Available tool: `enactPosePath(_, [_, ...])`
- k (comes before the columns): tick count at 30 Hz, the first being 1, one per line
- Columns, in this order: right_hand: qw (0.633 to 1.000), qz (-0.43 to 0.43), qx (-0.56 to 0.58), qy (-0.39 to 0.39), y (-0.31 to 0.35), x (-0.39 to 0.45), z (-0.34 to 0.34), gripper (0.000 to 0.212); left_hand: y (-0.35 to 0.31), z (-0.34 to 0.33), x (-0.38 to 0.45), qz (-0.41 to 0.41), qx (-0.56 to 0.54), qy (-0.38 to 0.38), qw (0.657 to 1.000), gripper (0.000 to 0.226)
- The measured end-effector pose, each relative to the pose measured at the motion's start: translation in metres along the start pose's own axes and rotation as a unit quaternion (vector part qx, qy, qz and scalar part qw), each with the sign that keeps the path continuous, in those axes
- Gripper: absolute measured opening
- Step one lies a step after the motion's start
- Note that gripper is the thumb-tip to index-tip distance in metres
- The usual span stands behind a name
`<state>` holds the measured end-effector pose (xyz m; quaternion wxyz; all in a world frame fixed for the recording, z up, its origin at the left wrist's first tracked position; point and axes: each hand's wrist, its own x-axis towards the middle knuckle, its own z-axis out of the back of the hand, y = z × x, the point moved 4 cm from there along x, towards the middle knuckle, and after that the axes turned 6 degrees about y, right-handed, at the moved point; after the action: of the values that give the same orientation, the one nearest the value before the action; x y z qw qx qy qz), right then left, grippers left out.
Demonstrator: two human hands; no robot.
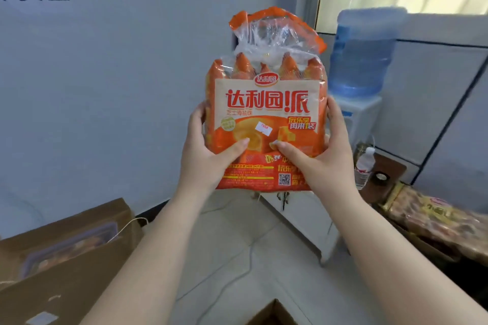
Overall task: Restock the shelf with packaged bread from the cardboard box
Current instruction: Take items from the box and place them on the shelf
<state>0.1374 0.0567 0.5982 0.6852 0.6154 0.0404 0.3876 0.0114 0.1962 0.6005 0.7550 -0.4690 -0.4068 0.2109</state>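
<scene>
- Head view: an orange and clear plastic bag of individually wrapped bread pies (265,103) is being held upright in mid-air, at the middle of the picture, in front of a pale blue-grey wall (118,74).
- A cream label panel with large red characters is being shown on the bag's front, with a small white price sticker (264,129) below it and a QR code near the bottom edge; the gathered clear top with an orange strip is being left standing loose above the wrapped pieces.
- A white water dispenser with a blue translucent bottle (363,60) is being partly hidden behind the bag's right edge.
- A small clear plastic water bottle (364,166) is seen standing on a dark brown surface at the right, beside blurred packaged goods (433,216).
- An open brown cardboard box (66,250) is seen at the lower left, on the light tiled floor (237,258); its contents are too blurred to tell.
- The bag is being gripped at its lower left side by the left hand (208,150), thumb pressed on the front and fingers curled behind.
- The lower right side is being gripped likewise by the right hand (324,155), so the bag is being kept between both hands.
</scene>
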Motion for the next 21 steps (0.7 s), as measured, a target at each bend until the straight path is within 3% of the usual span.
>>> enactPosePath(10, [0.979, 0.01, -0.1, -0.176, 0.032, -0.041, 0.157, 0.097, -0.091, -0.14, -0.012, -0.089, -0.108, 0.131, 0.981, 0.082])
enactPosePath(21, [0.908, 0.03, -0.229, -0.35, 0.082, -0.126, 0.369, 0.103, -0.236, -0.315, -0.08, -0.155, -0.202, 0.235, 0.938, 0.082])
